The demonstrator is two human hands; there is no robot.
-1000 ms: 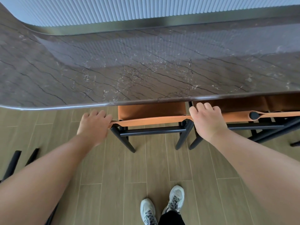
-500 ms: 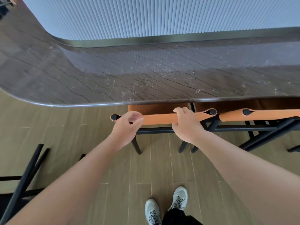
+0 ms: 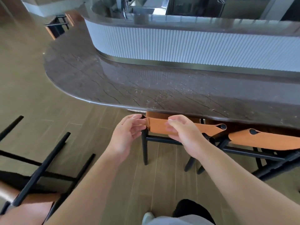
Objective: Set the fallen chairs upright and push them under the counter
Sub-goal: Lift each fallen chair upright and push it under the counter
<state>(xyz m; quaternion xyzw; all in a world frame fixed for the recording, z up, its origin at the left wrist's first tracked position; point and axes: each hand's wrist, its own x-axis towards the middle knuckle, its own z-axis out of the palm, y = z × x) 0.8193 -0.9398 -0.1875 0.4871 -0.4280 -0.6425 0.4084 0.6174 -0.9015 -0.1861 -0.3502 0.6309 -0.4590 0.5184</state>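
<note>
Nearest to the person, down by their left arm, another fallen chair (image 3: 32,174) lies on the wooden floor (image 3: 100,184) with its black legs sticking out sideways. It is well apart from both hands.

A moment ago both hands were wrapped around the orange backrest (image 3: 158,128) of the chair (image 3: 164,137) in front. Now they have let go. The left hand (image 3: 125,135) hangs just beside the left end of the backrest, with its fingers loose and spread. The right hand (image 3: 182,133) floats in front of the middle of the backrest, fingers softly bent and holding nothing. It is a bit blurry, so a fingertip may still brush the leather.

Just past the hands, this chair stands straight up with its seat tucked under the edge of the dark stone counter (image 3: 162,88). To the right of the right hand, a second upright chair (image 3: 259,140) is tucked in too.

The view has also swung up and to the left since then.

So I think this chair is done. The one on the floor looks like the next job. Further off, one more chair (image 3: 56,26) sits by the far end of the counter.
</note>
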